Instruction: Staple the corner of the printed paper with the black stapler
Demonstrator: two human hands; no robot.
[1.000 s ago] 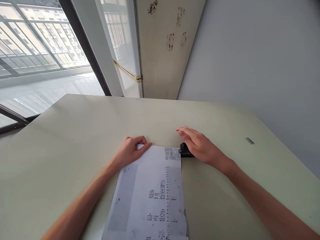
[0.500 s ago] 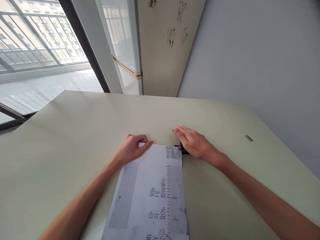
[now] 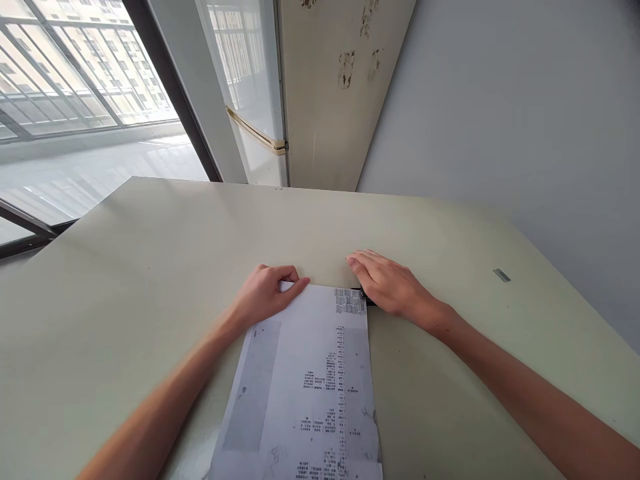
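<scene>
A stack of printed paper sheets (image 3: pixel 300 373) lies on the table, its text upside down to me and its far edge between my hands. My left hand (image 3: pixel 273 290) is closed on the far left corner, thumb on top and fingers curled at the edge. At the far right corner sits a black stapler (image 3: pixel 371 303), mostly hidden under my right hand (image 3: pixel 387 283). That hand presses down on it with the palm, fingers stretched forward close together and not wrapped round it. The paper's corner reaches into the stapler.
The pale table (image 3: pixel 150 320) spreads around the paper. A small grey sticker (image 3: pixel 501 275) lies on its right side. Beyond the far edge stand a refrigerator (image 3: pixel 330 127) and a grey wall (image 3: pixel 500 100). A glass door (image 3: pixel 90 133) is at the left.
My right hand has sunk slightly onto the stapler, and less of the stapler shows. My left hand keeps its hold on the paper. The whole view has shifted a little.
</scene>
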